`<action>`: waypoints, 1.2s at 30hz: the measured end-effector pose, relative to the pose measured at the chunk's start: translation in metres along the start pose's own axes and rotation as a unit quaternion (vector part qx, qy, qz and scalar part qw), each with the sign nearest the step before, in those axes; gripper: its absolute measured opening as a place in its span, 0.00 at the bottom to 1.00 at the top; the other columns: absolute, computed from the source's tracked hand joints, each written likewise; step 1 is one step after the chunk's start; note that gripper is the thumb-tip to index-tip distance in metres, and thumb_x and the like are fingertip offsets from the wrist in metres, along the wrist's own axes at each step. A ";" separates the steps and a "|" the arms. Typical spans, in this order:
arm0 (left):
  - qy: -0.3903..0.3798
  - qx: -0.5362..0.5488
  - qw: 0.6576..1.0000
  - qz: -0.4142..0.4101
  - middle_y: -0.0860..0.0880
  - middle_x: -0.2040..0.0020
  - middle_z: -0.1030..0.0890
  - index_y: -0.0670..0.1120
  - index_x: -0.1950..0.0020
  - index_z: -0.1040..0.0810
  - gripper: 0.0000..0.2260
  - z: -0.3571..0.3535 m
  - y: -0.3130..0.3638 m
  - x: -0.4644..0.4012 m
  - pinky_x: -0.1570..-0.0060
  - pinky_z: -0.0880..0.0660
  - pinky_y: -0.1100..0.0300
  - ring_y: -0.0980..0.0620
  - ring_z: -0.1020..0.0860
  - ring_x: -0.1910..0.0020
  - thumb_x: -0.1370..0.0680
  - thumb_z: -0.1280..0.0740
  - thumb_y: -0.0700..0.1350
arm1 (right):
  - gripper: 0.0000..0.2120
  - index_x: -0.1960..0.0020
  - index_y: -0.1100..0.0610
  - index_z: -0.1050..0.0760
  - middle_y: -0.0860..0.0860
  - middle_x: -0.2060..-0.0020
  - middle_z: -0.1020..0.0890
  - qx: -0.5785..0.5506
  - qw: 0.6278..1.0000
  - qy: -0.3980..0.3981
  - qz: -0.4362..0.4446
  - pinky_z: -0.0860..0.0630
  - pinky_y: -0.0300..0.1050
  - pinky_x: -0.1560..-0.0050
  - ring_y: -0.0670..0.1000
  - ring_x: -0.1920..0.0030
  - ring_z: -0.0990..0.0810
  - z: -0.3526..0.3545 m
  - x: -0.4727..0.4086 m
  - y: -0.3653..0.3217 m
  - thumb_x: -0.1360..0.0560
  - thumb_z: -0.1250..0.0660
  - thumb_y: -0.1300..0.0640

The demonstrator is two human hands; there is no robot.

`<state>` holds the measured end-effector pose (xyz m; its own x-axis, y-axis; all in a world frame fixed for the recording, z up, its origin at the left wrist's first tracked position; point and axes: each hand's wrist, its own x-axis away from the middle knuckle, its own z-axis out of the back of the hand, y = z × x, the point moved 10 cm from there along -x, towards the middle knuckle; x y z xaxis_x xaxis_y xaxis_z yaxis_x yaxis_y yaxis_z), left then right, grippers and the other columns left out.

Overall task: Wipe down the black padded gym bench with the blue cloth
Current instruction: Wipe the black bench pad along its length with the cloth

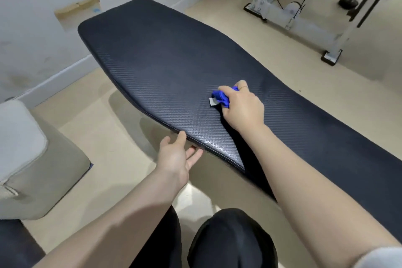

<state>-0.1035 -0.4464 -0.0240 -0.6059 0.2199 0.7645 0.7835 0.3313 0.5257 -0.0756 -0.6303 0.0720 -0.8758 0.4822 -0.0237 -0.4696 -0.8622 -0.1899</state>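
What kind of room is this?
Probably a small gym or home workout room: a long black padded bench, a white exercise machine with cables, and a dark weight on the floor behind.

Glossy beige floor (272, 35), scuffed white wall (32, 35) with white baseboard (65, 76). White steel machine frame (304, 17) top right. Grey-and-white padded seat (24, 148) left. Brown cardboard patch (78, 12) on wall.

Bench pad mostly open
From the right hand (242, 106), the bench (165, 54) lies bare toward 10 and 11 o'clock; the left hand (176, 154) blocks its 7 o'clock edge.
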 end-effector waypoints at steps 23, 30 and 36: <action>-0.044 -0.670 0.612 -0.417 0.49 0.22 0.49 0.49 0.24 0.43 0.38 -0.100 0.066 0.061 0.27 0.51 0.52 0.48 0.50 0.24 0.28 0.30 0.56 | 0.17 0.39 0.43 0.29 0.52 0.45 0.29 0.010 0.997 -0.054 0.046 0.33 0.46 0.61 0.60 0.57 0.24 0.005 0.054 0.033 0.27 0.37 0.51; -0.040 -0.793 0.455 -0.404 0.49 0.23 0.49 0.50 0.23 0.48 0.50 -0.128 0.045 0.055 0.29 0.52 0.51 0.49 0.50 0.25 0.38 0.33 0.71 | 0.16 0.39 0.45 0.28 0.56 0.42 0.29 -0.031 0.997 0.007 -0.070 0.32 0.46 0.58 0.63 0.52 0.23 0.011 -0.040 0.082 0.26 0.39 0.55; -0.019 -0.813 0.395 -0.427 0.53 0.26 0.40 0.51 0.25 0.43 0.48 -0.151 0.049 0.047 0.38 0.43 0.52 0.47 0.40 0.31 0.38 0.38 0.74 | 0.15 0.41 0.45 0.28 0.53 0.45 0.29 -0.003 0.998 -0.019 0.053 0.29 0.47 0.60 0.61 0.56 0.22 0.008 0.015 0.047 0.27 0.38 0.51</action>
<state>-0.0730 -0.5584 0.0935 -0.7223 0.6891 0.0586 -0.6753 -0.7210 0.1551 -0.1120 -0.6649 0.0708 -0.9240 0.3823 -0.0066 -0.3738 -0.9069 -0.1944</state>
